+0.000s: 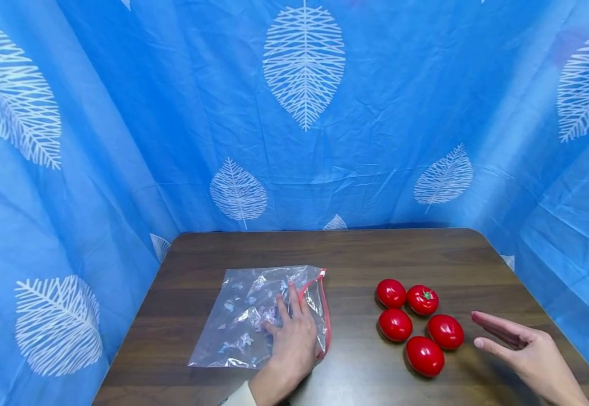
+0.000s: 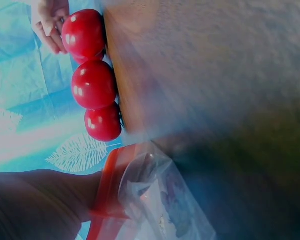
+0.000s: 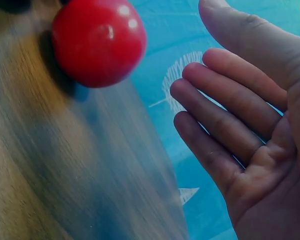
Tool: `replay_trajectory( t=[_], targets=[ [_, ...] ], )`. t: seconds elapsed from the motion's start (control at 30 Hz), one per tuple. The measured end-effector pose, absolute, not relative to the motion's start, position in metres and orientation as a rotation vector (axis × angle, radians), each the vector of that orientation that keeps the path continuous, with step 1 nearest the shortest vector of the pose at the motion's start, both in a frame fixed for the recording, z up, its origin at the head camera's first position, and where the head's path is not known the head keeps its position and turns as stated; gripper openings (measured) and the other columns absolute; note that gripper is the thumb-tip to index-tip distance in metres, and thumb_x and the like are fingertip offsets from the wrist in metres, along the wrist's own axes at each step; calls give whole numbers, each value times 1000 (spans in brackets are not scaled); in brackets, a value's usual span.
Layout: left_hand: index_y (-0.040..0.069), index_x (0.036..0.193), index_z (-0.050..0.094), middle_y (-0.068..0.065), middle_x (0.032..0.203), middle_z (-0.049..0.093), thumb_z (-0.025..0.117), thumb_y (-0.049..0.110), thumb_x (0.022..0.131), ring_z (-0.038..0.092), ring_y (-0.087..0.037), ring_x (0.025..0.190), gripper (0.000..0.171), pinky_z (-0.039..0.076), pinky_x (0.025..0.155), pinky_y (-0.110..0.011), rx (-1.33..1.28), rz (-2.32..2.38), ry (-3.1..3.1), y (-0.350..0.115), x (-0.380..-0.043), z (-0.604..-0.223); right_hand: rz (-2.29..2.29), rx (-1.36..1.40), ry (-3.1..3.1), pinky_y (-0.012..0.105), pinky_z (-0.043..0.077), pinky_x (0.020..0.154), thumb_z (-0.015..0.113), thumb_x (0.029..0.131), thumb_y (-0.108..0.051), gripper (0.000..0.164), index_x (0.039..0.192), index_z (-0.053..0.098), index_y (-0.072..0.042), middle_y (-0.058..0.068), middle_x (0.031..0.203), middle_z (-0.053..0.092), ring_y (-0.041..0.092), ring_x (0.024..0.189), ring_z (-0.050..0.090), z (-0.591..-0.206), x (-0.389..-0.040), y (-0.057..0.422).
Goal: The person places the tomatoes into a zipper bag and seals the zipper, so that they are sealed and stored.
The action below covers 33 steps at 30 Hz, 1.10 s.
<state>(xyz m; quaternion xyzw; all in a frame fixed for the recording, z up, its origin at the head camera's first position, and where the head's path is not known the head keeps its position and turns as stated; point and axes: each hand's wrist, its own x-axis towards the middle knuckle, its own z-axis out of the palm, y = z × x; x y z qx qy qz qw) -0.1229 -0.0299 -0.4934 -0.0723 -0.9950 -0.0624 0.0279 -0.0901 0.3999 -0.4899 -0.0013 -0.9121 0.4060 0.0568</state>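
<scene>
A clear plastic zip bag (image 1: 238, 316) with a red zip edge and a pale print lies flat on the table. My left hand (image 1: 294, 338) rests on it near the red edge, fingers spread and fairly straight. The left wrist view shows the bag's red strip (image 2: 115, 175) close beside that hand. Several shiny red tomatoes (image 1: 424, 356) sit grouped right of the bag; one tomato (image 1: 423, 300) shows a green stem. To their right my right hand (image 1: 532, 349) holds nothing, its fingers extended and thumb apart. A tomato (image 3: 99, 42) appears just beyond its fingertips in the right wrist view.
The brown wooden table (image 1: 355, 254) has rounded far corners. Blue curtains (image 1: 375, 113) with white leaf patterns surround it at the back and both sides.
</scene>
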Motion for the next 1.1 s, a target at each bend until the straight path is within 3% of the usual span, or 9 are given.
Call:
replay_trajectory(
  t=[0.33,0.5,0.73,0.9,1.1],
  targets=[
    [-11,159,46,-37,176,20,107,42,63,41,-64,151,125,48,91,-90,-244,-215,-3061,-31,-123,-493,1293,-10,-2828,8,56,80,83,99,-29,61,149,65,1,-34,128,69,-27,112,56,-495,-96,408],
    [-8,156,52,-37,173,27,103,53,67,47,-59,150,120,51,105,-78,-290,-57,-3032,-33,-122,-494,1324,5,-2852,9,57,80,83,100,-25,59,148,64,4,-35,128,67,-24,113,59,-500,-99,410],
    [-12,152,52,-40,167,37,103,54,65,53,-50,149,121,47,122,-57,-359,63,-2945,-35,-121,-496,1413,39,-2853,10,58,82,82,100,-16,59,148,61,9,-34,128,68,-18,113,64,-510,-103,410],
    [-12,151,53,-41,165,39,101,59,65,51,-49,151,121,46,124,-54,-379,125,-2936,-35,-121,-497,1457,89,-2823,11,58,84,81,99,-12,58,147,61,12,-32,129,69,-16,114,66,-514,-105,407],
    [-9,153,54,-40,166,38,99,54,69,46,-49,155,114,43,126,-53,-393,150,-2958,-36,-123,-497,1456,102,-2822,12,59,83,83,98,-12,58,147,61,10,-36,127,67,-16,113,66,-516,-108,404]
  ],
)
